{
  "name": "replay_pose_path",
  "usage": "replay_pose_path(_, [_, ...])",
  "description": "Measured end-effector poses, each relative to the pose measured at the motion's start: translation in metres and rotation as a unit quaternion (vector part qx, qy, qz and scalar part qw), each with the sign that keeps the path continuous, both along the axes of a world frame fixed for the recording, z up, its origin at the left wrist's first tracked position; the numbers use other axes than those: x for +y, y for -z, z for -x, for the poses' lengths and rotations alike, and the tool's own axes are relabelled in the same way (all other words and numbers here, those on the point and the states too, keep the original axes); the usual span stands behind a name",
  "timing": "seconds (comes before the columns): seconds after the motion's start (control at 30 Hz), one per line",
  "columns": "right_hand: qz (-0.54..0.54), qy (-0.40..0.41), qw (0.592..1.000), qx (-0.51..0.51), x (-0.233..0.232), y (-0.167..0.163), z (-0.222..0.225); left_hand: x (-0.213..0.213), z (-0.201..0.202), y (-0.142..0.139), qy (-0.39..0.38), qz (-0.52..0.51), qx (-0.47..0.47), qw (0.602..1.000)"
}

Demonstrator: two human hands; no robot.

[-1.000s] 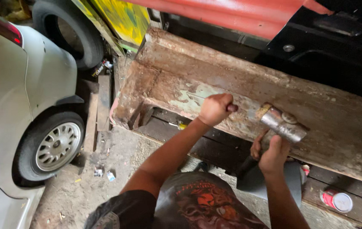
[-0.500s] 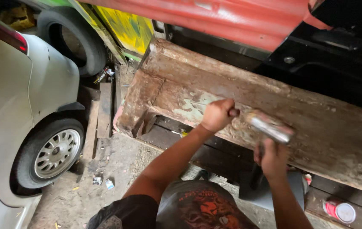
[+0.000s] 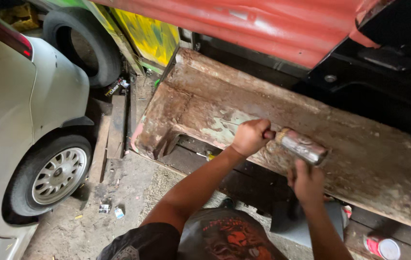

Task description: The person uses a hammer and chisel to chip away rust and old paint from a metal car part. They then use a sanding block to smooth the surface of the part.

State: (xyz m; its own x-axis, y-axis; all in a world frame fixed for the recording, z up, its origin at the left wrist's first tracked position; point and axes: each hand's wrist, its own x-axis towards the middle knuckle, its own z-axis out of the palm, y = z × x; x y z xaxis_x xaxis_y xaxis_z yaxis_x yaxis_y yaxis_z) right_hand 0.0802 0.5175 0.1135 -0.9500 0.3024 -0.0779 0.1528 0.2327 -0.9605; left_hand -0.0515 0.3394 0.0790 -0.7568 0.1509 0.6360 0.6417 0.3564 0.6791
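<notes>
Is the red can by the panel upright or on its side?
On its side, as far as shows. The red can lies on the boards at lower right with its pale round end facing the camera.

The red-rimmed round tin is cut by the bottom edge; the small yellow object under the rusty panel is unidentifiable.

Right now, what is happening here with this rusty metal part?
A person works a power tool with a silver cylindrical body against the long rusty, flaking metal panel under a red vehicle body. The left hand grips the tool's handle end; the right hand steadies it from below. A white car stands close by.
</notes>
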Motion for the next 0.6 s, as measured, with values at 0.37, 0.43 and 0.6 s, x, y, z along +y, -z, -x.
replay_pose_path(0.37, [0.092,-0.046,0.991,0.082,0.001,0.002,-0.017,0.001,0.006,0.0,0.002,0.016,-0.009,1.0])
replay_pose_path(0.43, [0.228,-0.079,0.957,0.161,0.004,-0.005,-0.018,0.0,0.003,0.0,0.011,0.03,-0.019,0.999])
replay_pose_path(0.6, [0.155,-0.034,0.982,0.102,0.009,-0.01,-0.015,0.0,-0.002,0.002,0.022,0.042,0.007,0.999])
